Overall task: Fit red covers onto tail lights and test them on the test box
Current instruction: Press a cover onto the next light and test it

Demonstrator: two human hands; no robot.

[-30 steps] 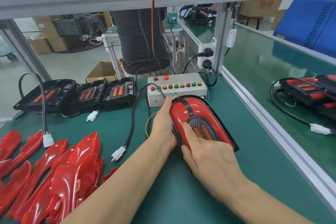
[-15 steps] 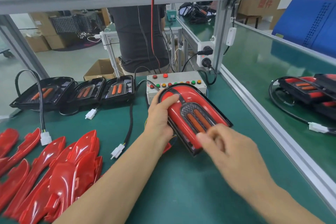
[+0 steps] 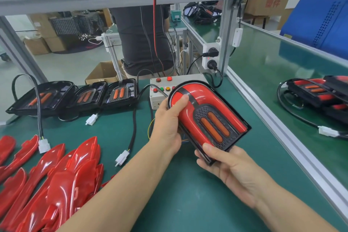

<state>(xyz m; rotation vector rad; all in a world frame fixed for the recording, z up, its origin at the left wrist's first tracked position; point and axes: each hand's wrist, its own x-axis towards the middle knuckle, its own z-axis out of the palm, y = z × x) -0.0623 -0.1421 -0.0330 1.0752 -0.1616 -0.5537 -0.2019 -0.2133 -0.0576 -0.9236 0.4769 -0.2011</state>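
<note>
1. You hold the tail light [image 3: 209, 118] up off the green tabletop [image 3: 188, 203], tilted, red cover facing you, rounded end pointing away toward the test box [image 3: 160, 98].
2. Your left hand [image 3: 167, 126] grips the light's left edge near the rounded end; the thumb lies across the red cover [image 3: 197, 98], the other fingers are hidden behind the housing.
3. Your right hand [image 3: 226, 165] holds the near, square corner from below, thumb pressed on the lower tip of the cover.
4. Two orange strips sit side by side in the dark textured panel at the middle of the light.
5. The test box stands behind the light, partly hidden by it; red, green and orange buttons show on its top.
6. Three uncovered black tail lights [image 3: 75, 96] lean in a row at the far left of the tabletop, cables and white connectors [image 3: 91, 119] trailing in front.
7. Loose red covers [image 3: 56, 184] are heaped at the near left.
8. More tail lights [image 3: 320, 92] with a black cable lie on the neighbouring bench at right.
9. A person in a dark shirt [image 3: 139, 39] stands beyond the frame.
</note>
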